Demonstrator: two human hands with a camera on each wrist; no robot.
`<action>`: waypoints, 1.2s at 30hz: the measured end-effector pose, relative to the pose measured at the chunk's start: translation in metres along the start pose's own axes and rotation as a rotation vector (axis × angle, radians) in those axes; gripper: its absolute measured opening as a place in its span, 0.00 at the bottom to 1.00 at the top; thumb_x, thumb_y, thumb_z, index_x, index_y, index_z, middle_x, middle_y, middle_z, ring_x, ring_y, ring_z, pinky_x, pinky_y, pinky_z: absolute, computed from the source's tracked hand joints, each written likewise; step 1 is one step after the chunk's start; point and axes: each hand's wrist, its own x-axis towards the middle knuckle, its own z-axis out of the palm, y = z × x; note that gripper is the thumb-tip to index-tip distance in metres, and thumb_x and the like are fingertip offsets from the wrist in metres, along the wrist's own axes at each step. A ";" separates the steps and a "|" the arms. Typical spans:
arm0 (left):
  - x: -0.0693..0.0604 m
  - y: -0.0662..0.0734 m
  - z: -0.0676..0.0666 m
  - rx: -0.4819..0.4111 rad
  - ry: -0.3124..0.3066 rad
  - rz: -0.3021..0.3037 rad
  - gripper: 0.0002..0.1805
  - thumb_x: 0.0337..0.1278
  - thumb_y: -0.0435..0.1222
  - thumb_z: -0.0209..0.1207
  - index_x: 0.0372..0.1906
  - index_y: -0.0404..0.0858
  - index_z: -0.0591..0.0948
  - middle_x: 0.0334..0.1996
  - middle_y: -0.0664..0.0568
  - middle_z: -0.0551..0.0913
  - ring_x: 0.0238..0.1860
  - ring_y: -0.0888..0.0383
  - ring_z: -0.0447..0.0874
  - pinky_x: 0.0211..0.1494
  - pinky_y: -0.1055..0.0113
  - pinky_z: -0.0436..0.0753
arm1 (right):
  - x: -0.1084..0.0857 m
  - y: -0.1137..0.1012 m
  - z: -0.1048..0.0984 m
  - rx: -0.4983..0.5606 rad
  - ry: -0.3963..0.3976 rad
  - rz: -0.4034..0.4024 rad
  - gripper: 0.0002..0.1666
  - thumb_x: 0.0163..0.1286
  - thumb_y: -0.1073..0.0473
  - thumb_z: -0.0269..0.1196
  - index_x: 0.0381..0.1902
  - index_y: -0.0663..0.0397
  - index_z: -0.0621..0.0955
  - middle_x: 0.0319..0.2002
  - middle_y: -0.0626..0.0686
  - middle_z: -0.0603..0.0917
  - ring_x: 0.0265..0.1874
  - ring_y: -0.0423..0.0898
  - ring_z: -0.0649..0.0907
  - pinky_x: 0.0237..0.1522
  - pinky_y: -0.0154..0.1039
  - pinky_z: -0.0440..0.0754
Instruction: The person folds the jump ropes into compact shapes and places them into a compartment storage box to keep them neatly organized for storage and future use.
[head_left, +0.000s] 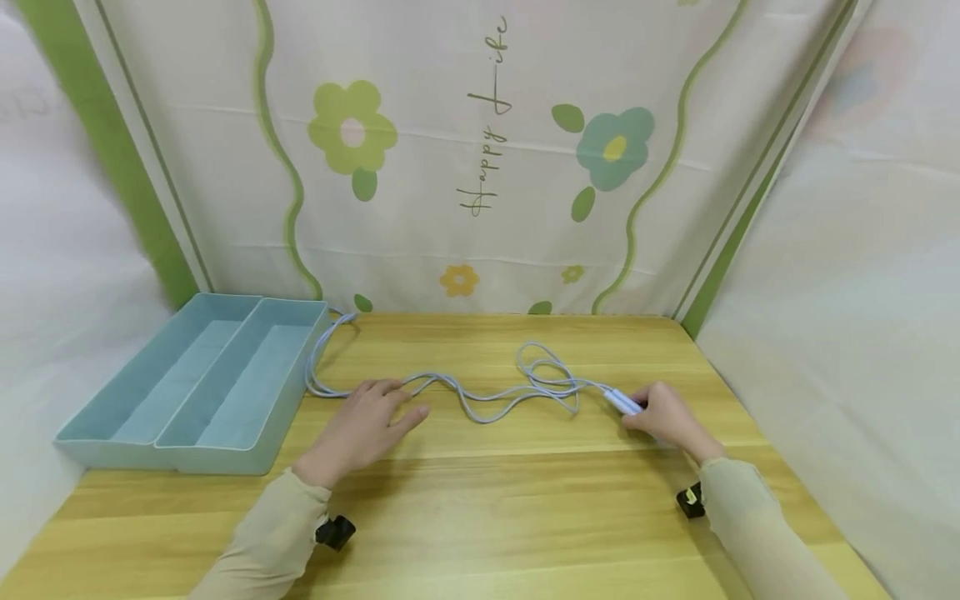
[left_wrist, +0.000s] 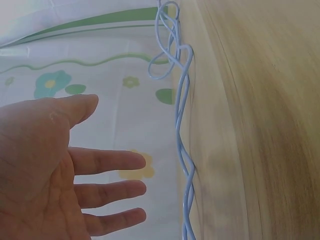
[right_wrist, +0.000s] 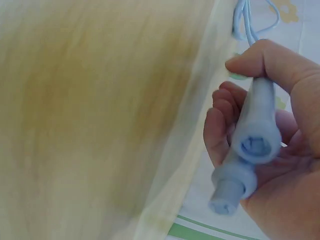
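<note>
A light blue jump rope lies across the table, its doubled cord [head_left: 480, 408] running in waves from the tray side to a loose loop near the right hand. My right hand [head_left: 663, 417] grips the rope's two handles [right_wrist: 257, 120] side by side, thumb on one side and curled fingers on the other. Both handle ends point back toward the wrist in the right wrist view. My left hand [head_left: 367, 425] is over the left stretch of cord, fingers extended and spread. In the left wrist view that palm holds nothing, and the cord [left_wrist: 182, 125] passes beyond the fingertips.
A blue-green tray [head_left: 167, 446] with two long compartments stands at the left of the wooden table [head_left: 480, 517]. Some cord curves beside its right wall. A flowered curtain [head_left: 420, 225] hangs along the back edge, with white cloth at both sides.
</note>
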 end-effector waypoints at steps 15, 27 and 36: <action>0.000 0.003 -0.004 0.003 -0.030 0.002 0.32 0.73 0.58 0.47 0.58 0.36 0.82 0.62 0.37 0.74 0.66 0.38 0.65 0.68 0.41 0.58 | -0.002 -0.015 -0.021 0.089 0.040 -0.043 0.23 0.61 0.61 0.71 0.50 0.74 0.82 0.28 0.54 0.86 0.23 0.51 0.83 0.22 0.39 0.80; 0.001 0.006 -0.004 0.006 -0.039 -0.004 0.34 0.72 0.61 0.45 0.59 0.37 0.82 0.64 0.37 0.72 0.66 0.37 0.64 0.67 0.43 0.61 | -0.010 -0.057 -0.032 0.089 0.085 -0.167 0.29 0.63 0.49 0.72 0.54 0.65 0.83 0.43 0.59 0.85 0.28 0.46 0.80 0.26 0.38 0.80; 0.009 0.022 -0.010 -0.044 0.035 0.069 0.31 0.73 0.57 0.49 0.62 0.36 0.78 0.63 0.41 0.73 0.65 0.42 0.67 0.64 0.46 0.69 | -0.016 -0.107 -0.030 0.159 0.072 -0.387 0.24 0.64 0.50 0.72 0.55 0.54 0.85 0.44 0.49 0.85 0.27 0.44 0.81 0.26 0.38 0.81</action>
